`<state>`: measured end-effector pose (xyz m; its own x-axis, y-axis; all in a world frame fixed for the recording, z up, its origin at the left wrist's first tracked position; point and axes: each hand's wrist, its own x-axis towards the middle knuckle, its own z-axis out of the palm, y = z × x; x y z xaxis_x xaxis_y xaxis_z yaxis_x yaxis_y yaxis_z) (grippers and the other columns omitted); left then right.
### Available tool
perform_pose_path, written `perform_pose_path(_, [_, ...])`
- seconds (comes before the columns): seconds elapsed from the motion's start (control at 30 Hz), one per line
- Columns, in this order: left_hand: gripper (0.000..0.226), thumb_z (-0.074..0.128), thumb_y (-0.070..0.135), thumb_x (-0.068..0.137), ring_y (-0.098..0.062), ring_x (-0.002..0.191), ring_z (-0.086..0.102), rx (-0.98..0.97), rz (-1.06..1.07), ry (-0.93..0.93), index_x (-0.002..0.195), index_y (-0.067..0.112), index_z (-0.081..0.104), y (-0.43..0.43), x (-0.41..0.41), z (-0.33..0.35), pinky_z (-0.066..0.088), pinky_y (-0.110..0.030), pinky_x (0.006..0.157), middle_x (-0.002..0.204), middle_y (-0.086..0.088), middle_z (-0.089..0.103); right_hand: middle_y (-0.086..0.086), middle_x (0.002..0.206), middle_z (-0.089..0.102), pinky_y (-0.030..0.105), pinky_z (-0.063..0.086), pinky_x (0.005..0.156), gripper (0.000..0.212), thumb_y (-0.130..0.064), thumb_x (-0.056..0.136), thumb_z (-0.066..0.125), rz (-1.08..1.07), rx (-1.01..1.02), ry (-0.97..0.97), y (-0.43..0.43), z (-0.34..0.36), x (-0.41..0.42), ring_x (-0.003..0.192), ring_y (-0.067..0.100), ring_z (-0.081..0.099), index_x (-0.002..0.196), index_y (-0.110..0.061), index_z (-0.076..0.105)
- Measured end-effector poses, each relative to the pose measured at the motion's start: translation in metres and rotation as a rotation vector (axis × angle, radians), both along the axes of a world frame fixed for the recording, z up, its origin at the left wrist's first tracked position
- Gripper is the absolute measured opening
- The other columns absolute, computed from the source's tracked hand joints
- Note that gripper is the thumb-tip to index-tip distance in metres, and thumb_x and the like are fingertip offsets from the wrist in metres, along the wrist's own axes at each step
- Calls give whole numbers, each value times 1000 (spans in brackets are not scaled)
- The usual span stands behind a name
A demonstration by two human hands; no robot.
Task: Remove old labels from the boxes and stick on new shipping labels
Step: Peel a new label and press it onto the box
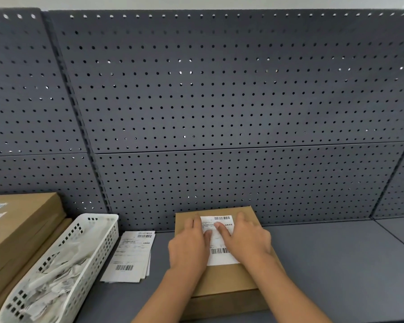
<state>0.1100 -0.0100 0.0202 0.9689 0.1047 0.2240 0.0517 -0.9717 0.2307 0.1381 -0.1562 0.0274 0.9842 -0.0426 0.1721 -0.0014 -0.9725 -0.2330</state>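
A flat brown cardboard box (226, 283) lies on the grey bench in front of me. A white shipping label (221, 257) with two barcodes lies on its top. My left hand (188, 248) rests flat on the label's left edge, fingers spread. My right hand (247, 238) presses flat on the label's right side, with the index finger across its middle. Neither hand holds anything. A small stack of loose white shipping labels (131, 257) lies on the bench to the left of the box.
A white perforated plastic basket (98, 243) at the lower left holds crumpled white paper strips. Larger stacked cardboard boxes (21, 224) sit at the far left. A dark grey pegboard wall (219, 101) rises behind the bench (336, 264).
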Motion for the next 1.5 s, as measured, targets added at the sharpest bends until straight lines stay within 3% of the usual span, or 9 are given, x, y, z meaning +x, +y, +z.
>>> perform_pose_path(0.13, [70,26,64,103,-20,126,49,86,43,7,155,17,29,-1,11,-9,40,-35,99,140,1,45,1,107,70,35,39,65,69,-81,93,27,-8,-30,-39,0,-2,0,97,24,69,117,-19,48])
perform_pose_path(0.27, [88,14,72,96,-26,102,52,56,97,-40,154,11,42,-1,12,-20,43,-41,88,126,-6,56,0,106,70,35,39,65,65,-79,93,31,-7,-53,-49,-1,-6,1,97,24,69,114,-19,46])
perform_pose_path(0.4, [76,15,64,104,-26,123,38,45,114,72,163,16,6,4,17,-18,31,-39,104,151,-7,31,-1,104,70,35,40,65,63,-78,95,31,-10,-46,-53,-1,-6,3,96,24,70,115,-20,45])
perform_pose_path(0.6, [62,19,48,110,-26,126,37,53,109,97,162,20,1,6,25,-17,30,-37,105,151,-9,26,-3,98,72,34,33,55,36,-51,108,30,-2,-58,-64,-3,-9,7,82,23,66,118,-20,44])
perform_pose_path(0.83, [42,23,43,108,-22,115,42,48,92,40,142,24,40,9,29,-23,33,-35,97,132,-2,35,-3,89,70,35,32,51,22,-38,109,33,0,-11,-109,-5,-17,9,65,24,54,117,-19,40])
perform_pose_path(1.03, [55,22,60,105,-21,113,52,-5,99,67,128,23,55,12,39,-15,37,-37,97,129,-2,39,1,114,61,37,44,89,43,-56,105,30,61,-34,-147,-3,-20,12,103,22,60,115,-21,52])
perform_pose_path(1.17, [61,22,67,103,-20,110,55,107,123,41,125,20,54,4,42,-10,38,-35,94,127,-2,42,-1,111,65,36,43,70,53,-68,101,28,44,47,-45,-3,-9,26,97,21,64,117,-20,42])
perform_pose_path(1.33, [64,26,75,97,-22,106,56,143,131,36,121,21,50,2,51,-9,38,-36,93,126,-2,42,1,105,72,37,43,70,65,-74,98,26,-26,-13,-23,5,-4,39,98,24,69,122,-16,42])
perform_pose_path(1.5, [50,32,65,102,-22,109,52,68,148,8,124,22,47,4,59,-15,37,-35,95,127,-4,40,-1,101,73,34,40,66,52,-64,102,30,-36,-62,-31,8,-8,45,93,22,70,121,-17,42])
